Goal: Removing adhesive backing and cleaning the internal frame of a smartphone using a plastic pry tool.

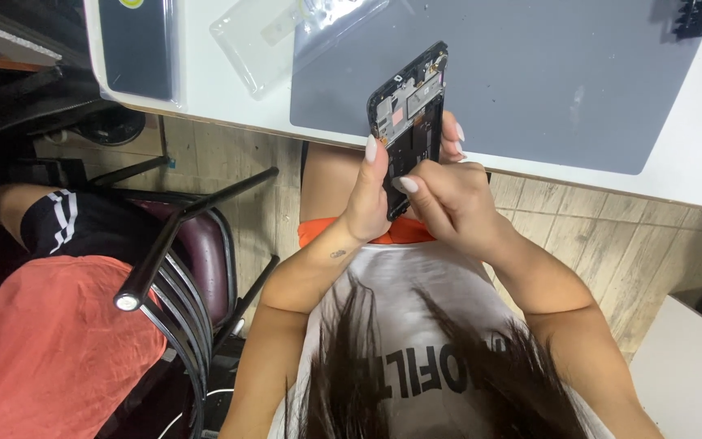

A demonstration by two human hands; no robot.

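Both hands wrapped around a gutted phone frame

Left hand (365, 199) grips the opened phone (409, 114) along its edge, thumb up; right hand (448, 199) pinches its lower end, hiding that part. The phone sits over the grey mat (530, 73) at 12 o'clock; a clear bag (286, 28) at 11 is cut off.

I am seeing a white worktop (221, 89) stretching across the top, with a grey mat (546, 73) lying on it. Clear plastic bags (286, 28) are lying at the mat's left edge, partly overlapping it. A dark flat slab (136, 49) is sitting near the worktop's left end, and a black part (696, 15) is poking in at the top right corner. Below, a dark chair (180, 260) is standing on the wood-look floor (578, 236), beside another person in an orange top (50, 349).
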